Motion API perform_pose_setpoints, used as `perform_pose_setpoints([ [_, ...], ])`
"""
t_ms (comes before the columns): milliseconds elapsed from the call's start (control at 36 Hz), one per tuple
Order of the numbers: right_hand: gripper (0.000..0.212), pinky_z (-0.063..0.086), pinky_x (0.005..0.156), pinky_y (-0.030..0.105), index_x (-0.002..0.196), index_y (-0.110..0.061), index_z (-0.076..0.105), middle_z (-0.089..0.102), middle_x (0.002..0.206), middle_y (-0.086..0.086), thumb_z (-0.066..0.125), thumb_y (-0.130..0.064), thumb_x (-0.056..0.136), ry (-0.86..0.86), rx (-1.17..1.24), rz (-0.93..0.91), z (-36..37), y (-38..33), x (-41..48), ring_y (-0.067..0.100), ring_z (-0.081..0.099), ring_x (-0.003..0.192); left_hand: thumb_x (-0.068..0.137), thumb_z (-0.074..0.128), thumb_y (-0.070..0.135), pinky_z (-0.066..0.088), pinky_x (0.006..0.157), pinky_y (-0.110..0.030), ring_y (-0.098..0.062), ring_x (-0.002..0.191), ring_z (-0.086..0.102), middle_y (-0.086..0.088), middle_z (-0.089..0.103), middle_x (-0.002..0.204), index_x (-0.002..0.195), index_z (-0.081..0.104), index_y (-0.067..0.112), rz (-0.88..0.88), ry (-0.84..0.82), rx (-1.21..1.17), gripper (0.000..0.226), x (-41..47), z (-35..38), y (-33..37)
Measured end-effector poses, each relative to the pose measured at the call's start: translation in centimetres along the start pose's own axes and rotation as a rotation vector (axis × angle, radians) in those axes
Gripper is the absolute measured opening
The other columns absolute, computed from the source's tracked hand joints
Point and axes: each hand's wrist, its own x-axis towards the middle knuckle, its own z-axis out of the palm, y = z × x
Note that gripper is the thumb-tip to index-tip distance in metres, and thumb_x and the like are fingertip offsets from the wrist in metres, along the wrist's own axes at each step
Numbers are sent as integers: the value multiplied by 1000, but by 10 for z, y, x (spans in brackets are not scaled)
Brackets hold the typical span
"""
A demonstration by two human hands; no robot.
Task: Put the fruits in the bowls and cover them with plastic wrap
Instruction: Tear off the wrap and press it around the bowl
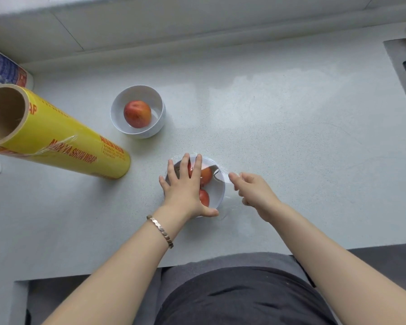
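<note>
The near bowl, white, sits close to the worktop's front edge, about midway along it. Red fruits lie inside; I can see two, and my palm may hide more. Clear wrap is stretched over its top and trails down onto the worktop on the right. My left hand lies flat on the wrap with fingers straight and spread and the thumb at the near rim. My right hand pinches the wrap with curled fingers just beside the bowl's right rim. A bracelet circles my left wrist.

The far bowl, also white, stands uncovered further back and to the left, well apart from the first. It holds a single red fruit.

A yellow roll lies along the left edge, its open cardboard end toward me. Red letters on it read "NAN YA SHUN WRAP"; the smaller print beside them is too fine to read. In the back left corner is a package with a blue and red label that I cannot read.
</note>
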Motion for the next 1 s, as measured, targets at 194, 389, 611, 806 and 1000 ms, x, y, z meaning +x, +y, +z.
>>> perform_pose_setpoints([
  [194, 35, 36, 60, 35, 66, -17, 36, 41, 56, -4, 37, -32, 98, 358, -79, -264, 29, 10, -3, 7, 38, 51, 53, 77, 61, 9, 110, -64, -40, 140, -16, 0, -16, 153, 145, -16, 29, -28, 15, -43, 135, -1, 1, 4],
  [389, 31, 25, 51, 34, 72, -13, 33, 31, 49, -4, 37, -29, 98, 430, -419, -449, 11, 24, 4, 23, 34, 52, 50, 78, 63, 12, 110, -62, -43, 139, -9, 2, -16, 153, 145, -16, 31, -66, 16, -56, 137, -1, 1, 2],
  [611, 25, 27, 55, 32, 82, -13, 33, 42, 61, 6, 31, -31, 99, 396, -650, -291, 11, 35, 31, 29, 40, 63, 50, 78, 63, 13, 110, -60, -43, 139, -10, 0, -17, 153, 145, -17, 30, -96, 11, -77, 138, -2, 2, 8],
  [806, 35, 30, 59, 32, 75, -14, 35, 49, 73, 6, 29, -40, 98, 342, -758, -194, 11, 23, 44, 27, 45, 70, 56, 80, 56, 17, 112, -54, -35, 142, -7, 0, -14, 153, 146, -10, 31, -110, 11, -310, 130, -2, -3, 5],
  [1000, 50, 40, 73, 34, 94, 2, 59, 63, 93, 16, 29, -38, 98, 483, -234, -75, -21, 18, 18, 32, 58, 93, 87, 53, 50, 34, 97, -33, -27, 119, 44, -10, 45, 126, 129, 40, 13, -308, 174, -826, 58, 8, -2, -33],
])
